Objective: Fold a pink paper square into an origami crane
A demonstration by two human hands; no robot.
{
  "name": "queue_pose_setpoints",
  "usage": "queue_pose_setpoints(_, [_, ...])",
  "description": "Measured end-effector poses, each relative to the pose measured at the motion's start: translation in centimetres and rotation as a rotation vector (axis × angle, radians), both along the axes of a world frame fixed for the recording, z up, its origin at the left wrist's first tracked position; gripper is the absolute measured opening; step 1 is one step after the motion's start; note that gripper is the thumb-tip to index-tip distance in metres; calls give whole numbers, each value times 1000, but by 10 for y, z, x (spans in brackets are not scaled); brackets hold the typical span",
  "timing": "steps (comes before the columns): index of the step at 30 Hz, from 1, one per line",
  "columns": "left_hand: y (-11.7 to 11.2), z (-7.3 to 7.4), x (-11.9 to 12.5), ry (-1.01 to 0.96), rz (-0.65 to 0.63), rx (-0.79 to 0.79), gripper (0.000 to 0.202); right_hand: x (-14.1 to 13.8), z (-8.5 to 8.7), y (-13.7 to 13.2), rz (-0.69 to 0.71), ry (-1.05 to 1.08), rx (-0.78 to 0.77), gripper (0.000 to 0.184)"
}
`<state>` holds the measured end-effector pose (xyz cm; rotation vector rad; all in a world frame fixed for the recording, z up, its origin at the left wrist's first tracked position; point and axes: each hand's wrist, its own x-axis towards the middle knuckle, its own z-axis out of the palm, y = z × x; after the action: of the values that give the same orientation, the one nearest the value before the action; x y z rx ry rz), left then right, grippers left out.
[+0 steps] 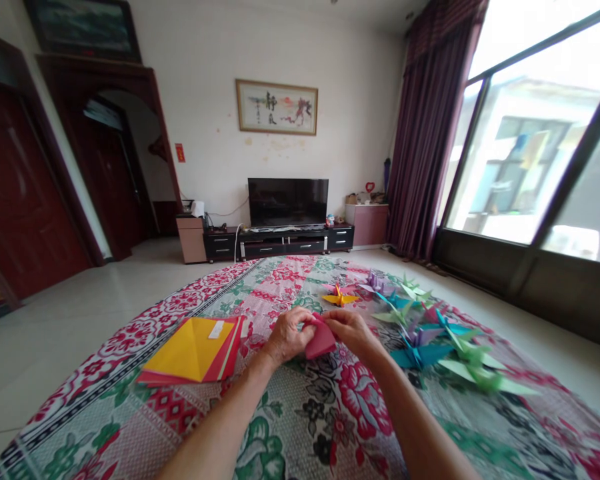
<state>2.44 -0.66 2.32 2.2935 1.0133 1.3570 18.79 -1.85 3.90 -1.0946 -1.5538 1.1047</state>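
A home living room: television (288,201) on a low cabinet (279,241), framed calligraphy (277,107) (wall-hung), long purple curtains (424,133).

Paper cranes (433,333) crowd the right; paper stack (195,350) blocks left.

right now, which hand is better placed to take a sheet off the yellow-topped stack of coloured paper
Left, probably: the left hand is nearer the yellow-topped paper stack, which lies on its side; the right hand would cross over.
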Motion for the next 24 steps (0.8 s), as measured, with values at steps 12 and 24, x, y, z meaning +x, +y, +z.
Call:
queue_pose_setpoints(12, [5,-8,2,-187,7,-215,13,3,-13,3,47,273,-217,23])
queue_pose_setpoints(24, [3,-4,1,-129,69,-123,12,6,-8,-1,51,288,-59,38])
